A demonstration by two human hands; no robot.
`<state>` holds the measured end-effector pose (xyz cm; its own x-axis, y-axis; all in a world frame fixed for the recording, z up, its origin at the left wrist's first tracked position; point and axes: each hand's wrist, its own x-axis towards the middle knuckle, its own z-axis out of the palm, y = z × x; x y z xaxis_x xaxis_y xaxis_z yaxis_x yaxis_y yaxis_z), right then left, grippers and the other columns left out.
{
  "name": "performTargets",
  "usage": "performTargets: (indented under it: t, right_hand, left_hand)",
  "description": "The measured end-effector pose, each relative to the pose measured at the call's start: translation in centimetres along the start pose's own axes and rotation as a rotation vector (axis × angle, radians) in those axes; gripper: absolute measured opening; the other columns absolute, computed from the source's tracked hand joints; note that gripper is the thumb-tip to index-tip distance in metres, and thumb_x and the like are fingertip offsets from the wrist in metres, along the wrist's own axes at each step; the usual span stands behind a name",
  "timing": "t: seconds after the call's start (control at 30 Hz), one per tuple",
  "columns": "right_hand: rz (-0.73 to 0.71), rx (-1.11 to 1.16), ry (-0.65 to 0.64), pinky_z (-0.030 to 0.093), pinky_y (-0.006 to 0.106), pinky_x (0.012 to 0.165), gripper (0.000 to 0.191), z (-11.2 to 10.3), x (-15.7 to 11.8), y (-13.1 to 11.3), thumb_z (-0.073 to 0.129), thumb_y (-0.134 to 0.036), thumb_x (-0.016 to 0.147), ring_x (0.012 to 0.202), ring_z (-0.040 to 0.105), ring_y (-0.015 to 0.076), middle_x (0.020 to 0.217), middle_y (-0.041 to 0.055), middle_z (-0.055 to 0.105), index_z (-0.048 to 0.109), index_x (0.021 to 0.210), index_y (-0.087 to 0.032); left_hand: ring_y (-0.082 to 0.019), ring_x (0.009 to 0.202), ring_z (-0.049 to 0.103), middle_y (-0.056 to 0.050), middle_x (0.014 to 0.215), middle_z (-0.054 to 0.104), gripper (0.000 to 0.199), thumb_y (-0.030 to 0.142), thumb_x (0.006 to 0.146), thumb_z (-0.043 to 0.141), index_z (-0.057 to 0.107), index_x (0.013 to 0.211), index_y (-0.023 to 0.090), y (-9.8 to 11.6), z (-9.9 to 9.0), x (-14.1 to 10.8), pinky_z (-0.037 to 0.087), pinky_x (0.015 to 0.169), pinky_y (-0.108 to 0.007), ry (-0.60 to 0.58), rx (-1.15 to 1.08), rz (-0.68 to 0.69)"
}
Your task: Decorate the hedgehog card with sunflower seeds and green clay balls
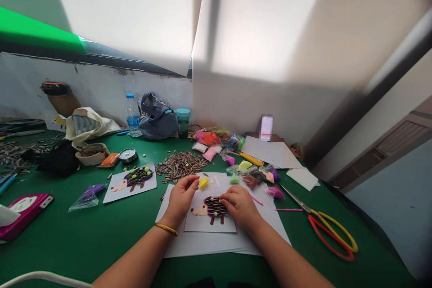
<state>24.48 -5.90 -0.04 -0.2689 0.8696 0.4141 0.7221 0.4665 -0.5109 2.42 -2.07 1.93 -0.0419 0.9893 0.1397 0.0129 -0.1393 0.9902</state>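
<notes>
A white card lies on larger white sheets, bearing a hedgehog picture with a peach face, a dark seed-covered back edged in purple, green dots and brown legs. My right hand rests at the right side of the seeded back, fingertips pinched together on it; what they hold, if anything, is too small to tell. Above the card's left part, my left hand has its thumb and fingers together, next to a yellow clay lump. Anything between those fingertips is hidden.
A second hedgehog card lies left of a sunflower seed pile. Open scissors lie at the right. Clay packets sit behind the sheets. A bottle, blue bag and pink device are farther left.
</notes>
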Motion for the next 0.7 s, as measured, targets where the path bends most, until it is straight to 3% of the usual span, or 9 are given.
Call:
performTargets:
  t: [0.37, 0.47, 0.57, 0.7]
  right_hand:
    - [-0.032, 0.036, 0.017, 0.045, 0.035, 0.076, 0.02, -0.4, -0.3, 0.0, 0.056, -0.023, 0.092, 0.084, 0.059, 0.0206, 0.085, 0.0047, 0.067, 0.076, 0.098, -0.027]
    - [-0.024, 0.041, 0.06, 0.045, 0.036, 0.078, 0.019, -0.4, -0.4, 0.1, 0.057, -0.022, 0.091, 0.085, 0.059, 0.0211, 0.086, 0.0047, 0.067, 0.075, 0.097, -0.026]
    - [-0.019, 0.052, 0.092, 0.045, 0.036, 0.078, 0.018, -0.5, -0.6, 0.4, 0.057, -0.022, 0.091, 0.086, 0.059, 0.0213, 0.086, 0.0048, 0.067, 0.074, 0.096, -0.025]
    - [-0.006, 0.083, 0.101, 0.045, 0.036, 0.078, 0.018, -0.7, -0.8, 0.6, 0.056, -0.022, 0.092, 0.086, 0.059, 0.0215, 0.086, 0.0048, 0.067, 0.074, 0.095, -0.024]
  left_hand:
    - [-0.023, 0.086, 0.068, -0.006, 0.093, 0.073, 0.023, 0.038, 0.073, 0.071, 0.072, 0.088, 0.021, -1.2, 0.3, -0.3, 0.054, 0.08, -0.035, -0.102, 0.078, 0.113]
    - [-0.02, 0.079, 0.066, -0.003, 0.086, 0.071, 0.016, 0.032, 0.075, 0.069, 0.07, 0.088, 0.022, -1.3, 0.4, -0.7, 0.053, 0.075, -0.032, -0.187, 0.21, 0.199]
    - [-0.018, 0.075, 0.063, -0.001, 0.079, 0.068, 0.005, 0.024, 0.078, 0.065, 0.069, 0.082, 0.023, -0.7, 0.4, -1.4, 0.049, 0.071, -0.029, -0.345, 0.427, 0.304]
    - [-0.019, 0.08, 0.061, -0.002, 0.083, 0.067, 0.01, 0.014, 0.08, 0.063, 0.069, 0.081, 0.022, -0.1, 0.5, -1.9, 0.044, 0.072, -0.028, -0.466, 0.692, 0.447]
